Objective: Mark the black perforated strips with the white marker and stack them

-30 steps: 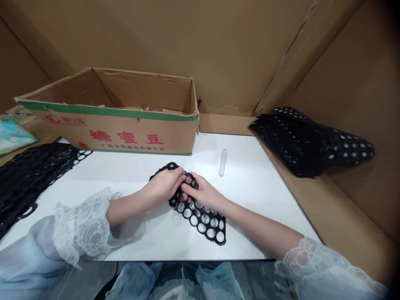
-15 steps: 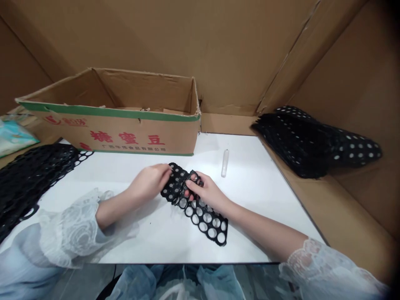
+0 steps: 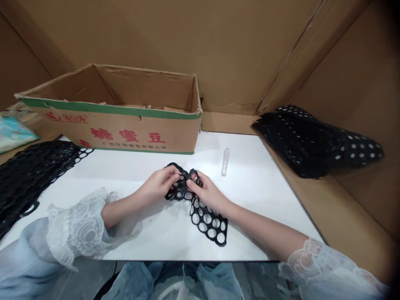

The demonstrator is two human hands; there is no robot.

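Note:
A black strip punched with round holes (image 3: 206, 219) lies on the white tabletop (image 3: 131, 175) in front of me. Its far end is bunched up between my two hands. My left hand (image 3: 158, 186) pinches that folded end from the left, fingers closed on it. My right hand (image 3: 208, 193) presses and grips the same end from the right, thumb on top. The near end of the strip trails flat toward the table's front edge.
An open cardboard box (image 3: 125, 125) with red print stands at the back left. A small clear tube (image 3: 225, 161) lies right of it. Piles of black perforated strips sit at the left (image 3: 28, 175) and on the right ledge (image 3: 312, 141). Cardboard walls surround the table.
My left hand drew away a little with the strip's end spread out, then came back in. The end is now bunched tighter between both hands.

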